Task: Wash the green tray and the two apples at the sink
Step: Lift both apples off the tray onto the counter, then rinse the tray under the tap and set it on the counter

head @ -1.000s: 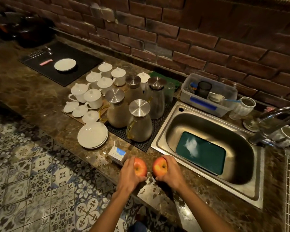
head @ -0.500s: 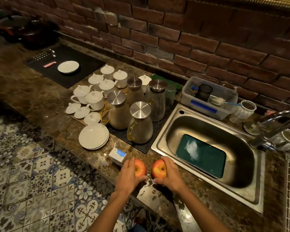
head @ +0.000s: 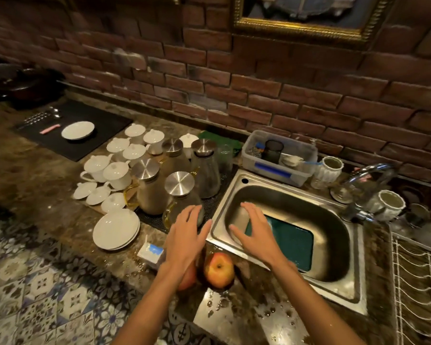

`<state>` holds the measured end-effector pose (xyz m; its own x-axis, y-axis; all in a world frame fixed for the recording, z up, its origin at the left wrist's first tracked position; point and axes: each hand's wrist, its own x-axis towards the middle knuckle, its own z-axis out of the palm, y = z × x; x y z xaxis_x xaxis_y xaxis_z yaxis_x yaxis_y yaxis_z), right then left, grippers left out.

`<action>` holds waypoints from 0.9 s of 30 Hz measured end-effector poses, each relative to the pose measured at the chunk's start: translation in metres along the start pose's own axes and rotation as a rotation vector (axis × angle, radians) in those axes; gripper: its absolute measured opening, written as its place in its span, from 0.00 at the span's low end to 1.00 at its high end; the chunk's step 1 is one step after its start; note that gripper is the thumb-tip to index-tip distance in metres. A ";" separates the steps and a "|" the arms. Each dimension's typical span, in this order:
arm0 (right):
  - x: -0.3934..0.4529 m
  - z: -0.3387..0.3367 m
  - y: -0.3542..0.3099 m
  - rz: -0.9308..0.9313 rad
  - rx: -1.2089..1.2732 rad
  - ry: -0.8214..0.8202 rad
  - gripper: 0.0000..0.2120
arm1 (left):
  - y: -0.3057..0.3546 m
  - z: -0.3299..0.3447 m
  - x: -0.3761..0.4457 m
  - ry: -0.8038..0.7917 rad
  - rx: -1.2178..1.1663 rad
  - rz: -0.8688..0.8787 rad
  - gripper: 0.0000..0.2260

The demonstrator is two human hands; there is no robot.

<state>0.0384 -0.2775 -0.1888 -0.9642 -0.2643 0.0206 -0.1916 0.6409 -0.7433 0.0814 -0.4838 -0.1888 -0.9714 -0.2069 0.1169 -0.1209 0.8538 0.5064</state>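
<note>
The head view looks down on a steel sink set in a dark stone counter, and everything here is placed from that sink. The green tray lies flat on the sink's bottom, its near left end hidden behind the right hand. That hand hovers above the sink's left part, palm down, fingers spread and straight, holding nothing. The left hand hovers just left of the sink's left rim, also palm down with fingers spread and empty. Two apples sit on the wet counter just in front of the sink's near left corner: one apple stands in full sight with its stem end up, and the other apple sits just to its left, mostly hidden under the left wrist. A small white and blue carton lies on the counter left of the apples. Left of the sink stand metal-lidded glass jugs, with a stack of white plates beyond them. A clear plastic tub sits behind the sink, against the brick wall.
</note>
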 end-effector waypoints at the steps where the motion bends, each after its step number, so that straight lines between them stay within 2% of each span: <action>1: 0.002 -0.011 0.003 0.004 -0.002 0.032 0.34 | 0.011 0.001 0.008 0.005 0.003 0.024 0.25; 12: -0.005 -0.129 0.076 0.157 -0.044 0.376 0.31 | 0.114 0.031 0.063 -0.030 0.030 0.237 0.26; 16: -0.010 -0.156 0.107 0.290 -0.053 0.437 0.35 | 0.128 0.061 0.081 -0.125 0.125 0.282 0.27; 22: -0.012 -0.177 0.150 0.417 -0.058 0.479 0.32 | 0.128 0.107 0.095 -0.214 0.169 0.313 0.28; 27: -0.009 -0.182 0.187 0.512 -0.050 0.446 0.32 | 0.119 0.145 0.105 -0.307 0.194 0.307 0.36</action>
<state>-0.0219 -0.0240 -0.2069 -0.9170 0.3965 -0.0437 0.3109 0.6418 -0.7010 -0.0648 -0.3349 -0.2405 -0.9802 0.1945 -0.0367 0.1732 0.9328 0.3160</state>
